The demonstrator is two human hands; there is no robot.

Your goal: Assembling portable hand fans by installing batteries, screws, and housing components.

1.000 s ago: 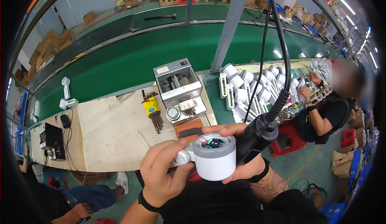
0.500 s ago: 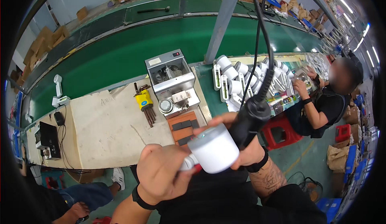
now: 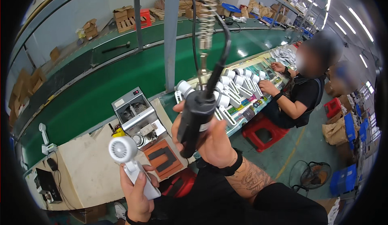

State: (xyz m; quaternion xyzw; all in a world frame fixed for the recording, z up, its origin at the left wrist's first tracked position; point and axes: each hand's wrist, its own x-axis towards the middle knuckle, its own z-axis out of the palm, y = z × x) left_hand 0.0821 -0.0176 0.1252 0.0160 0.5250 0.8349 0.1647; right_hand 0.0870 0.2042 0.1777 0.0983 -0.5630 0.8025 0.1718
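Observation:
A white handheld fan (image 3: 123,149) is tilted up in my left hand (image 3: 136,190), its round slotted grille facing up and its handle wrapped by my closed fingers. My right hand (image 3: 218,146) grips a black electric screwdriver (image 3: 198,118), held upright, with a cable and a coiled spring (image 3: 208,19) above it. A gap separates the two tools. Just beyond the fan stands a grey screw feeder (image 3: 135,107) with loose screws in its tray. An orange-brown mat (image 3: 161,154) with black pads lies between my hands, on the bench.
Several white fans (image 3: 232,93) are heaped on the right of the bench. A co-worker (image 3: 301,97) sits there by a red stool (image 3: 264,132). A green conveyor belt (image 3: 81,99) runs behind. At the left are another white fan (image 3: 44,138) and a black box (image 3: 48,186).
My hands have moved apart; the fan has swung to the left, its grille now showing, held by the left hand alone. The screwdriver stays in my right hand. The view has turned right.

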